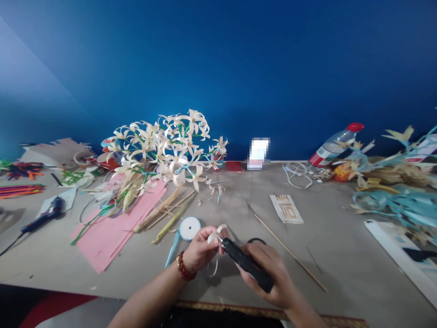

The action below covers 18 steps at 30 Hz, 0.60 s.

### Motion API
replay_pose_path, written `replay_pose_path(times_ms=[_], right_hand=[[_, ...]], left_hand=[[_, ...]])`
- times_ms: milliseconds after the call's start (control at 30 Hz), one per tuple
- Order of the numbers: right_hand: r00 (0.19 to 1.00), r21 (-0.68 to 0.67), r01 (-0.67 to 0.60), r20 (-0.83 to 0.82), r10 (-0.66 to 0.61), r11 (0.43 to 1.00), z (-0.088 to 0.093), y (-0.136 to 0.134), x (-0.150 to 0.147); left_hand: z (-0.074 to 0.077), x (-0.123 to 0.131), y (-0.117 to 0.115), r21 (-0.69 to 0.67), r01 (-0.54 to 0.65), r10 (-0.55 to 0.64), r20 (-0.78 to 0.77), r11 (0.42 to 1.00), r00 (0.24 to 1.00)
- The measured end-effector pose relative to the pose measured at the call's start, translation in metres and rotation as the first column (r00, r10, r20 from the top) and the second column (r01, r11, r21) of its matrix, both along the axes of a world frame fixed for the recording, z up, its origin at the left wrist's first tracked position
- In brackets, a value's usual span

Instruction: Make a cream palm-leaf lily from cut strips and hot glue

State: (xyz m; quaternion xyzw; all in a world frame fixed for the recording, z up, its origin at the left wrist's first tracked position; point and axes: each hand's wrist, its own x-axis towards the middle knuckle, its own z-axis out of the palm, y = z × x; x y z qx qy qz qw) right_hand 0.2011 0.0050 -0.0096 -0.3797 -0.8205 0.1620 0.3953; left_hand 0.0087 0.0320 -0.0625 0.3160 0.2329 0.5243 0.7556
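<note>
My left hand (pixel 202 248), with a red bead bracelet at the wrist, pinches a small curled cream petal piece (pixel 213 238). My right hand (pixel 264 273) is wrapped round a black tool (pixel 244 263) with a narrow metal tip. That tip points left and meets or nearly meets the petal piece; exact contact cannot be made out. A thin pale strip hangs below the fingers. Just behind my left hand lies a white spool (pixel 190 228) with light blue ribbon (pixel 173 248) trailing toward me.
Cream flowers (pixel 177 150) on green stems stand at the back left, above pink sheets (pixel 102 246). A blue glue gun (pixel 44 218) lies far left. To the right are a thin stick (pixel 290 253), a bottle (pixel 332 148), blue ribbons (pixel 399 205) and a white tray (pixel 392 257).
</note>
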Motion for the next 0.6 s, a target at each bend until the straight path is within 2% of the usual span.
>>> replay_pose_path(times_ms=[333, 600], right_hand=[[0.999, -0.008, -0.004, 0.032, 0.004, 1.000, -0.0015, -0.0013, 0.0021], [0.998, -0.015, 0.007, 0.066, -0.006, 1.000, -0.0012, -0.0008, 0.0023]], left_hand=[[0.0020, 0.0016, 0.0006, 0.014, -0.004, 0.004, -0.001, 1.000, 1.000], [-0.0026, 0.0002, -0.0001, 0.005, -0.005, 0.005, 0.012, 1.000, 1.000]])
